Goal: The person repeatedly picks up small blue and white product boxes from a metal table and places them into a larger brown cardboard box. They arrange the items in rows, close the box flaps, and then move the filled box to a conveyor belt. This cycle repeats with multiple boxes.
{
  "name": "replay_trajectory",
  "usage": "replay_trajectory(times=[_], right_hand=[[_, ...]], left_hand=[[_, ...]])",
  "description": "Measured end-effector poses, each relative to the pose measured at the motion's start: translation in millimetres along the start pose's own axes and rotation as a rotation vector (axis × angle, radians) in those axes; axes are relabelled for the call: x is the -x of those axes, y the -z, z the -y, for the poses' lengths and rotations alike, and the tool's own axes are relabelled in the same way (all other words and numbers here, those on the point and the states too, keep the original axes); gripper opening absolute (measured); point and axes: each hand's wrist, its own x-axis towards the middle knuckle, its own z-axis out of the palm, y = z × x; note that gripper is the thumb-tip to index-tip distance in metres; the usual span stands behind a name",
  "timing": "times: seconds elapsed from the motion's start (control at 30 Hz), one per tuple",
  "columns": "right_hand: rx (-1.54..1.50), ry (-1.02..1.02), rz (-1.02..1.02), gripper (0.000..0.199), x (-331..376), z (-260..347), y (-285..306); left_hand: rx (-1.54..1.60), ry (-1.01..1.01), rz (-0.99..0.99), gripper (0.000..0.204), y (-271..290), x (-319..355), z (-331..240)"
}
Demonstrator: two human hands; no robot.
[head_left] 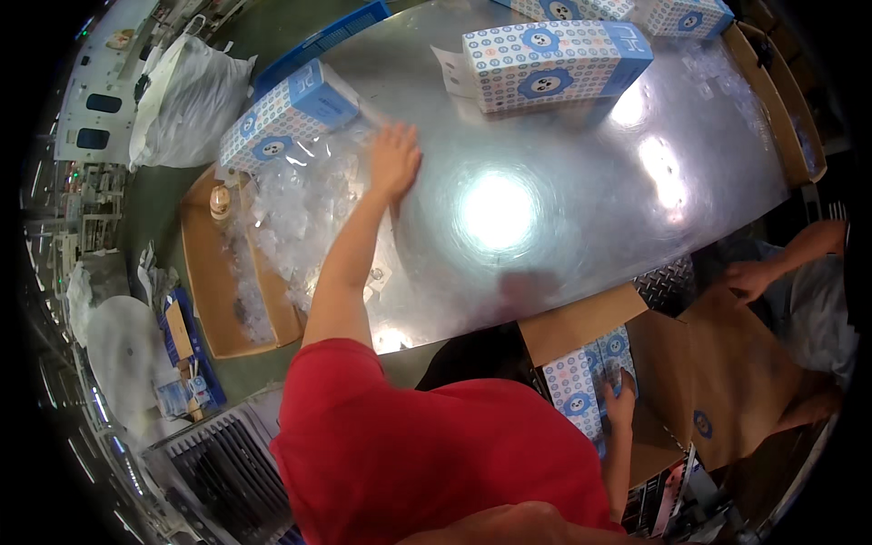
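Observation:
My left hand (393, 162) rests on the metal table with its fingers stretched out, beside a heap of clear plastic pieces (291, 213). Just left of its fingertips lies a blue-and-white patterned box (289, 116), and I see no object in the hand. At the lower right, my right hand (620, 400) reaches into an open brown carton (581, 325). Its fingers grip the edge of a patterned box (615, 352) there; part of the grip is hidden. Another patterned box (572, 389) stands beside it in the carton.
A large patterned box (556, 65) with a raised flap lies on the metal table (436, 263); more boxes (688, 18) stand behind. Cardboard trays (207, 282) flank the table. At right, another person's hand (749, 280) is by a brown carton flap (731, 372).

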Motion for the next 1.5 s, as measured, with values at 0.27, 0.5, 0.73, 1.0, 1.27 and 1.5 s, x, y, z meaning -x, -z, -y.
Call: replay_trajectory(times=[0.27,0.5,0.73,1.0,1.27,1.5], right_hand=[[-0.031,0.144,-0.084,0.041,-17.0,44.2,9.6],[-0.007,0.168,-0.049,0.039,-27.4,61.4,14.6],[0.038,0.144,-0.083,0.036,-16.4,57.9,9.4],[-0.027,0.264,-0.233,0.032,-3.8,67.5,23.2],[-0.123,0.806,-0.369,0.026,-79.4,253.5,38.6],[0.221,1.185,0.002,0.078,-182.0,355.5,-26.9]], left_hand=[[0.462,0.124,-0.209,0.025,22.6,28.4,-26.5],[0.367,-0.139,-0.455,0.007,50.5,46.3,-36.3],[0.213,0.000,-0.386,0.030,39.6,51.0,-70.6],[0.525,-0.276,0.008,0.023,8.7,50.1,-92.6],[1.095,0.117,0.019,0.022,7.9,104.6,-152.8],[0.665,0.129,-0.273,0.027,34.0,149.9,-98.9]])
